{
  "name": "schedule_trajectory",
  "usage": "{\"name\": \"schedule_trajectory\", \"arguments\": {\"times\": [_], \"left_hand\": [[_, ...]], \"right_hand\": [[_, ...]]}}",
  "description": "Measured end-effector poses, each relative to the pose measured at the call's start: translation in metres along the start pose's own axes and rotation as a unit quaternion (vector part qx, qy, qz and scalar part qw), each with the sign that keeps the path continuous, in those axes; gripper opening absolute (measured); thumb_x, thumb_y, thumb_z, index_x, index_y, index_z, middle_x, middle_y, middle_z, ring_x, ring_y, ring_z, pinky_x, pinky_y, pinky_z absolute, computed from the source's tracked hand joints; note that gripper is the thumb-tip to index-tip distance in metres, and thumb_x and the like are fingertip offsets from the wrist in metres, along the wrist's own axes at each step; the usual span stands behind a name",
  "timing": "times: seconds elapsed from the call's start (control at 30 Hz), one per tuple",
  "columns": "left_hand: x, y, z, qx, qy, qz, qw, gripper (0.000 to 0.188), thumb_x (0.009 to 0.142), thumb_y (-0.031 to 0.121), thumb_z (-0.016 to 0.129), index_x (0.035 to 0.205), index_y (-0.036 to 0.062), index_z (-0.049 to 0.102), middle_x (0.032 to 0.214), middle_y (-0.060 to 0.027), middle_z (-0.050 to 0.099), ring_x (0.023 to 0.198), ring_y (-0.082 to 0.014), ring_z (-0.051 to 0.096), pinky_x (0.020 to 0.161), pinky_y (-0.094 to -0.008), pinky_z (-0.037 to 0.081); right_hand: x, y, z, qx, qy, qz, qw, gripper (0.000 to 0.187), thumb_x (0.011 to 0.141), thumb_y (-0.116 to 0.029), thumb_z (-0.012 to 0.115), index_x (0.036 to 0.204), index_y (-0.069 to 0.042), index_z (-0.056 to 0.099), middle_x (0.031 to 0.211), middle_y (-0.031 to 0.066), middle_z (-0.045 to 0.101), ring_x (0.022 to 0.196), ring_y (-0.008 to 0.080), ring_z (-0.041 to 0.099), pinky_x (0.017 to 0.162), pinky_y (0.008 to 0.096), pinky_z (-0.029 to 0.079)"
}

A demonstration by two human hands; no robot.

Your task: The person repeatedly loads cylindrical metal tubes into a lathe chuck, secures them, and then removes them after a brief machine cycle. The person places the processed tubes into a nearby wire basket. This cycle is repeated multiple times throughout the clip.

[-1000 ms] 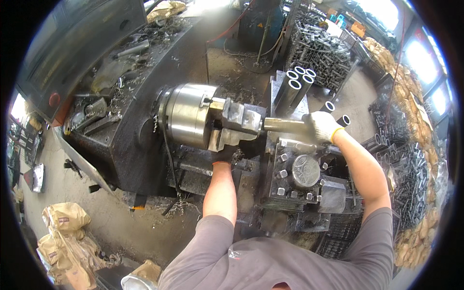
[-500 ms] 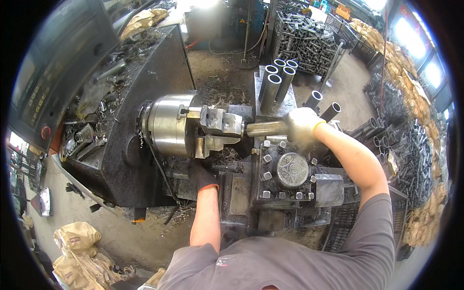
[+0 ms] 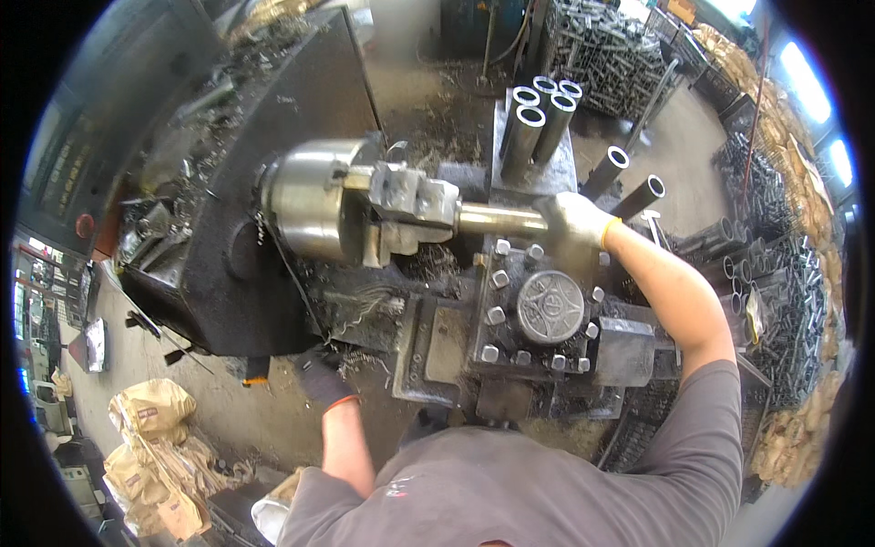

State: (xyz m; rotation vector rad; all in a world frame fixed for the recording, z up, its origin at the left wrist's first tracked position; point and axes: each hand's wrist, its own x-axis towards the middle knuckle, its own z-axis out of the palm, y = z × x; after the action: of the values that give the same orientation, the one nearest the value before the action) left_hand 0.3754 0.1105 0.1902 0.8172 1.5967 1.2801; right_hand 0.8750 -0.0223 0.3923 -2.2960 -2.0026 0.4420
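Note:
A lathe chuck point(image 3: 314, 202) of bright steel with stepped jaws point(image 3: 415, 201) stands left of centre. A shiny metal tube point(image 3: 499, 221) runs level from the jaws to the right, its left end at or inside them. My right hand point(image 3: 576, 221), in a white glove, is closed around the tube's right part, above the tool post point(image 3: 550, 307). My left hand point(image 3: 321, 376), in a dark glove with an orange cuff, is low at the front corner of the headstock point(image 3: 246, 273). Its fingers are dark and blurred, so their grip is unclear.
Several upright tubes point(image 3: 526, 137) stand on a plate behind the tool post, with more tubes point(image 3: 643, 194) right of them. A wire basket of metal parts point(image 3: 606, 64) is at the back. Paper sacks point(image 3: 155, 410) lie on the floor at lower left. Metal shavings point(image 3: 365, 310) litter the bed.
My left hand has moved from below the chuck down and left to the headstock's front corner. The tube, in my right hand, has shifted closer into the jaws. The whole view has shifted.

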Motion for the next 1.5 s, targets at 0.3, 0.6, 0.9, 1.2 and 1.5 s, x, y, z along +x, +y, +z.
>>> {"name": "schedule_trajectory", "arguments": {"times": [0.3, 0.6, 0.9, 1.2, 1.5], "left_hand": [[-0.001, -0.028, -0.127, 0.332, -0.252, 0.127, 0.900, 0.062, 0.093, 0.020, 0.076, 0.149, 0.0036, 0.057, 0.104, -0.0067, 0.064, 0.094, -0.0171, 0.060, 0.085, -0.0312, 0.051], [0.085, 0.006, -0.151, -0.176, -0.032, -0.132, 0.975, 0.044, 0.106, 0.054, 0.059, 0.092, 0.0124, 0.065, 0.070, -0.0029, 0.056, 0.057, -0.0170, 0.048, 0.062, -0.0401, 0.047], [0.123, 0.056, -0.154, -0.204, -0.085, -0.281, 0.934, 0.053, 0.104, 0.069, 0.049, 0.079, 0.0227, 0.058, 0.057, 0.0077, 0.041, 0.046, -0.0122, 0.033, 0.050, -0.0337, 0.030], [0.160, 0.024, -0.166, -0.142, -0.067, -0.213, 0.964, 0.043, 0.105, 0.049, 0.058, 0.073, 0.0218, 0.049, 0.060, 0.0061, 0.039, 0.046, -0.0137, 0.033, 0.049, -0.0360, 0.033], [0.102, 0.074, -0.166, 0.167, 0.109, 0.179, 0.963, 0.050, 0.107, 0.043, 0.062, 0.135, 0.0012, 0.063, 0.097, -0.0125, 0.068, 0.078, -0.0260, 0.066, 0.069, -0.0406, 0.055]], "right_hand": [[0.005, 0.006, 0.006, 0.123, -0.038, 0.008, 0.992, 0.050, 0.073, -0.031, 0.086, 0.107, 0.004, 0.073, 0.092, 0.0241, 0.075, 0.085, 0.0392, 0.073, 0.082, 0.0460, 0.058], [0.017, -0.006, 0.007, 0.070, -0.050, 0.000, 0.996, 0.044, 0.077, -0.030, 0.084, 0.106, 0.001, 0.072, 0.085, 0.0199, 0.075, 0.080, 0.0359, 0.075, 0.075, 0.0447, 0.059], [0.108, -0.078, -0.025, 0.476, -0.215, 0.113, 0.845, 0.104, 0.088, 0.002, 0.061, 0.171, -0.003, -0.001, 0.079, 0.0083, 0.064, 0.063, 0.0169, 0.061, 0.049, 0.0325, 0.047], [0.094, -0.049, -0.019, 0.233, -0.089, 0.018, 0.968, 0.074, 0.091, -0.014, 0.070, 0.159, -0.009, 0.042, 0.119, 0.0181, 0.074, 0.090, 0.0271, 0.073, 0.071, 0.0419, 0.058], [-0.037, 0.047, 0.021, -0.054, 0.102, 0.059, 0.992, 0.027, 0.079, -0.029, 0.079, 0.079, -0.002, 0.074, 0.073, 0.0095, 0.072, 0.065, 0.0288, 0.069, 0.062, 0.0378, 0.054]]}}
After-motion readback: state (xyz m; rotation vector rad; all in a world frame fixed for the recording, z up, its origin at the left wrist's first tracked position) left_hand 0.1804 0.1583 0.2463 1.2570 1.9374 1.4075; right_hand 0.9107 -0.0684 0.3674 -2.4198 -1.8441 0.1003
